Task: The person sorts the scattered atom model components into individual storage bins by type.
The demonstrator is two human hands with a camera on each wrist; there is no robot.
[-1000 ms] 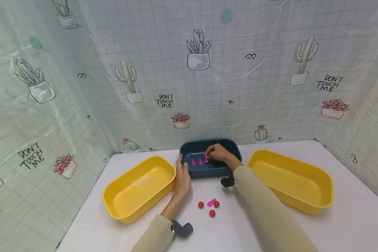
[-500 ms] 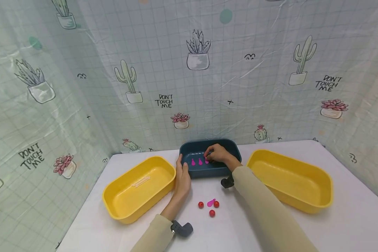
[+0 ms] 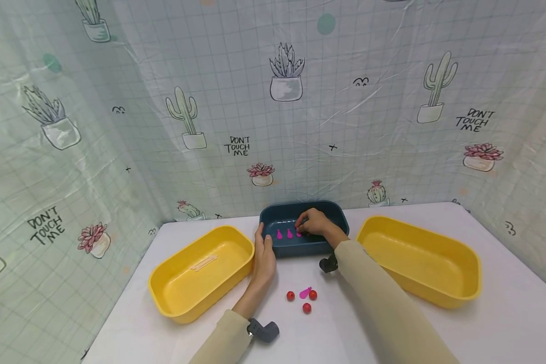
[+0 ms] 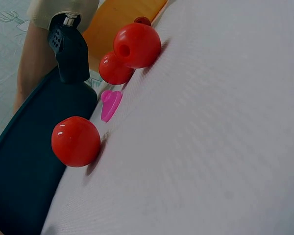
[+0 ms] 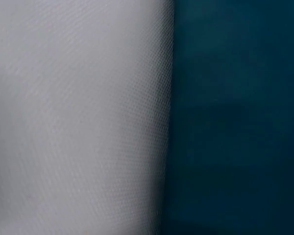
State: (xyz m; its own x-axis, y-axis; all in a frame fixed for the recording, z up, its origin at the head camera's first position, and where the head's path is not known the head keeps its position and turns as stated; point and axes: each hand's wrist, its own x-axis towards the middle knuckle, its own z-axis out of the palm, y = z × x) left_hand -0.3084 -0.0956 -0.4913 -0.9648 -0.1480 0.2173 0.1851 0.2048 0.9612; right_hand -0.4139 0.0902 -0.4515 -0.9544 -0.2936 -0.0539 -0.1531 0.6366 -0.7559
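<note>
My left hand (image 3: pixel 265 260) presses against the left wall of a dark blue bin (image 3: pixel 296 249), its thumb near the front corner and its fingers along the outside. Inside the bin, my right hand (image 3: pixel 316 222) pinches at a small pink pear-shaped piece with a narrow neck, which its fingertips mostly cover. Two similar pink pieces (image 3: pixel 289 233) lie in a row to the left of it on the bin floor. Another pink piece (image 3: pixel 305 292) lies on the white table near three red beads (image 3: pixel 307 308). The right wrist view shows only cloth and the blue bin wall (image 5: pixel 235 117).
A yellow bin (image 3: pixel 177 298) stands to the left, with several thin pale sticks (image 3: pixel 204 262) inside. To the right stands a second yellow bin (image 3: pixel 423 263). A patterned curtain (image 3: pixel 236 101) hangs behind the white table (image 3: pixel 327 333).
Over the second, my right fingertips shift slightly over the third pink piece and cover more of it. The left hand, bins, beads and loose pink piece stay where they were.
</note>
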